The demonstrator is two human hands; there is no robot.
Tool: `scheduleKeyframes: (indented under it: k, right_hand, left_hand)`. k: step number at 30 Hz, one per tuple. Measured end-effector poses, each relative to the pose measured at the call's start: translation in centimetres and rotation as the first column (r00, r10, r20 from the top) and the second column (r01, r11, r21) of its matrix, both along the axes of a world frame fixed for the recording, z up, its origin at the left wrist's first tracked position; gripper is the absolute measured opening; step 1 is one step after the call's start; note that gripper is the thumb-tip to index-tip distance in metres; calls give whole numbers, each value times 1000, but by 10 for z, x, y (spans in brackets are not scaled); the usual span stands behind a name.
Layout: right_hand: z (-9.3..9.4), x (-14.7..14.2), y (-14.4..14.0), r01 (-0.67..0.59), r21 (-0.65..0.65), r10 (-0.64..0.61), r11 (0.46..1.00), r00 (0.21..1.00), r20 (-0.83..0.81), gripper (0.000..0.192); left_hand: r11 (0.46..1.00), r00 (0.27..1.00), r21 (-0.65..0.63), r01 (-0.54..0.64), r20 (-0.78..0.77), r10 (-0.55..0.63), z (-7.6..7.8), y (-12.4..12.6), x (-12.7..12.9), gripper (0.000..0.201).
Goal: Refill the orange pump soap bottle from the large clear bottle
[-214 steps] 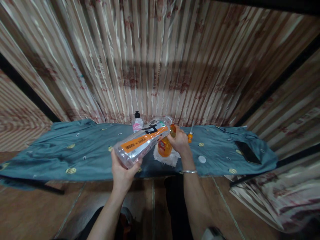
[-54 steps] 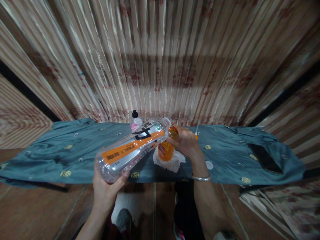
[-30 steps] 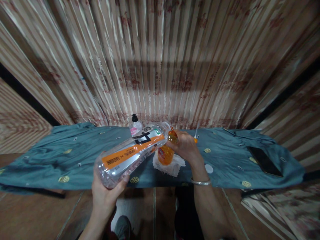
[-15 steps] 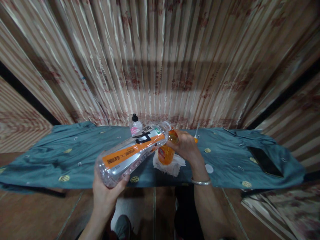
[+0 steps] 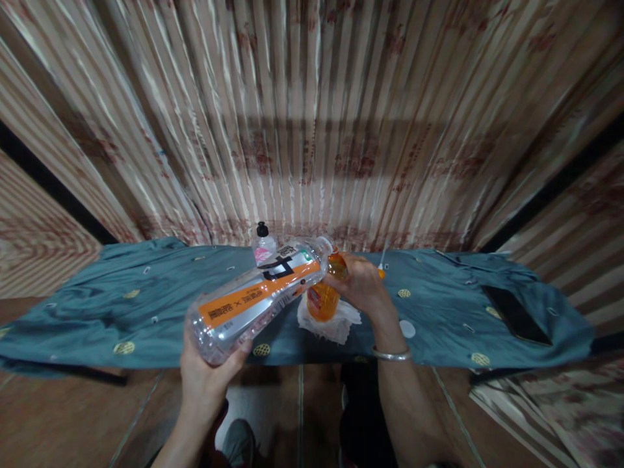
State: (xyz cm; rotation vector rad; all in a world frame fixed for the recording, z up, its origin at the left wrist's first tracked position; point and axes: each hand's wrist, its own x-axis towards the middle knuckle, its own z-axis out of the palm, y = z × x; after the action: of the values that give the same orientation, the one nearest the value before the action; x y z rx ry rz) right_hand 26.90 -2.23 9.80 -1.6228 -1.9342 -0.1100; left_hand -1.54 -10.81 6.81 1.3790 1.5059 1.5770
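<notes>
My left hand (image 5: 209,370) is wrapped round the base of a large clear plastic bottle (image 5: 253,298) with an orange and silver label. That bottle lies tilted, its neck up to the right and its mouth at the top of an orange bottle (image 5: 324,300). The orange bottle stands on a crumpled white tissue (image 5: 336,326), leaning slightly. Round its upper part closes my right hand (image 5: 361,283), which wears a silver bangle. My right fingers hide part of the orange bottle's neck, so the exact contact of the two mouths is unclear.
Behind the clear bottle stands a small bottle with a black cap (image 5: 262,234). A black phone (image 5: 517,315) lies at the right, and a white round cap (image 5: 407,329) lies near my right wrist. An orange-tipped object (image 5: 381,273) sits behind my right hand on the teal cloth (image 5: 160,305).
</notes>
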Motion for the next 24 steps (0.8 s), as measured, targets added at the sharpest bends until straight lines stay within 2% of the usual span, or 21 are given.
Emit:
scheduleKeyframes:
  k: [6,9,13,20,24]
  right_hand:
    - [2,1,-1,-2,-31,3,1000,1000,20,21]
    - [2,4,-1,-21,-44,21,999,1000,15,19]
    - [-1,7,-1,-59,-29,58,998,998,-17,19]
    - [-5,10,3,-55,-17,53,998,995,-84,23]
    - [-8,11,5,-55,-23,52,998,992,-112,20]
  left_hand:
    - [998,996,13,-54,66,53,6,-2,9,93]
    - [999,998,-14,-32,50,32,6,-3,11,98]
    - [997,995,7,-76,61,75,4,-4,14,89]
    - [999,999,-3,-36,5,36,3,-1,6,99]
    - [1000,999,-15,-26,18,27,4,0,3,94]
